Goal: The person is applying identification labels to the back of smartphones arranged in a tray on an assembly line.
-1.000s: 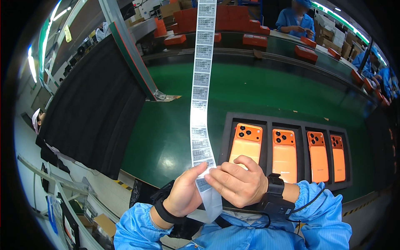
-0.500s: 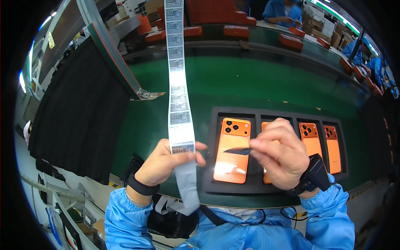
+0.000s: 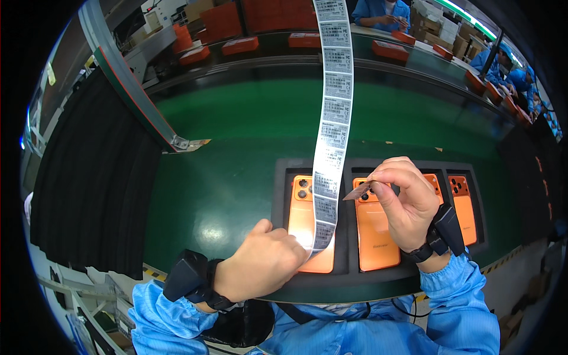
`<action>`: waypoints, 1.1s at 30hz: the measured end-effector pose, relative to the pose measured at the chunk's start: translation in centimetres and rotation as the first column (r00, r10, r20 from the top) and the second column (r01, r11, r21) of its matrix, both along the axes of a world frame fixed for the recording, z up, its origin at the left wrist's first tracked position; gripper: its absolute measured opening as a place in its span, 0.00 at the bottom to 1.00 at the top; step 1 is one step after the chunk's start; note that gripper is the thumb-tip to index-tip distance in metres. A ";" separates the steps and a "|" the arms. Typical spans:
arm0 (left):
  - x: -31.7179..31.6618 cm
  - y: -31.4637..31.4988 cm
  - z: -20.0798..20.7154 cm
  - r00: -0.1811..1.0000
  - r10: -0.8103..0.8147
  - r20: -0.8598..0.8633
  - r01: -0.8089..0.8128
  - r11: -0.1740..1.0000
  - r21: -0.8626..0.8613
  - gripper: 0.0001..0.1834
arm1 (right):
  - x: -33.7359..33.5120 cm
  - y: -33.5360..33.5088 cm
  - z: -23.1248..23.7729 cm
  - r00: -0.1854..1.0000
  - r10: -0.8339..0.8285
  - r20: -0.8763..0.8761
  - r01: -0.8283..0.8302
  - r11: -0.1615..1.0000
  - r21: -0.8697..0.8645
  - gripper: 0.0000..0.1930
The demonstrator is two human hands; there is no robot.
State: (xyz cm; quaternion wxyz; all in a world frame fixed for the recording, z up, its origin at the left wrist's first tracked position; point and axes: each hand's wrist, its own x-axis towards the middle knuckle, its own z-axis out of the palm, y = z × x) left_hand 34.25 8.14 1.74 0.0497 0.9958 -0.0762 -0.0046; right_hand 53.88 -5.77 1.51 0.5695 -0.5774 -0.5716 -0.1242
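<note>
A long white strip of printed labels (image 3: pixel 337 89) hangs down from the top of the view and curves over the leftmost orange phone (image 3: pixel 319 263). My left hand (image 3: pixel 260 260) is closed on the strip's lower end, knuckles up, and hides its fingertips. Between thumb and fingers, my right hand (image 3: pixel 405 198) pinches a small thin label (image 3: pixel 358 191), tilted over the camera end of the second orange phone (image 3: pixel 377 242). Several orange phones lie back up in a black foam tray (image 3: pixel 348 257). My right hand partly covers the third phone; the rightmost phone (image 3: pixel 465 219) shows mostly uncovered.
The tray rests on a green worktop (image 3: pixel 219 177). A metal post (image 3: pixel 121 71) and a black curtain (image 3: pixel 94 183) stand at left. Red boxes (image 3: pixel 241 45) line a conveyor behind. Other people in blue (image 3: pixel 384 15) work at the far side and far right.
The label strip has swung right, from beside the tray to over the leftmost phone. My left hand has moved right and turned knuckles up. The small label has moved from the first phone to the second.
</note>
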 end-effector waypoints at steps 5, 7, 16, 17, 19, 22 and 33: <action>0.2 -0.4 -0.7 0.999 -0.029 0.029 0.030 0.999 -0.031 0.10 | 0.1 0.2 -0.5 0.985 0.066 -0.162 -0.061 0.997 0.038 0.07; 0.3 -0.5 -0.8 0.999 -0.031 0.025 0.033 0.998 -0.049 0.09 | 0.2 0.2 -0.7 0.983 0.062 -0.174 -0.054 0.997 0.048 0.07; 0.7 -0.9 0.1 0.998 -0.046 -0.049 0.045 0.999 -0.020 0.06 | 0.3 0.2 -1.3 0.935 0.054 -0.350 -0.044 0.998 0.036 0.05; 0.5 -1.1 0.1 0.999 -0.031 -0.034 0.032 0.999 0.026 0.06 | 0.4 0.3 -1.4 0.926 0.058 -0.373 -0.052 0.998 0.025 0.05; 0.3 -1.3 0.3 1.000 -0.016 -0.023 0.017 0.997 0.072 0.06 | 0.5 0.4 -1.5 0.924 0.056 -0.379 -0.054 0.998 0.018 0.05; 0.2 -1.0 0.4 0.996 -0.015 -0.085 0.022 0.996 0.083 0.06 | 0.1 0.5 -1.2 0.889 0.097 -0.448 -0.093 0.995 0.029 0.05; 7.1 4.4 -2.4 0.948 0.194 0.254 -0.134 0.962 -0.237 0.07 | 0.8 0.5 -2.2 0.677 0.253 -0.691 -0.254 0.962 0.103 0.06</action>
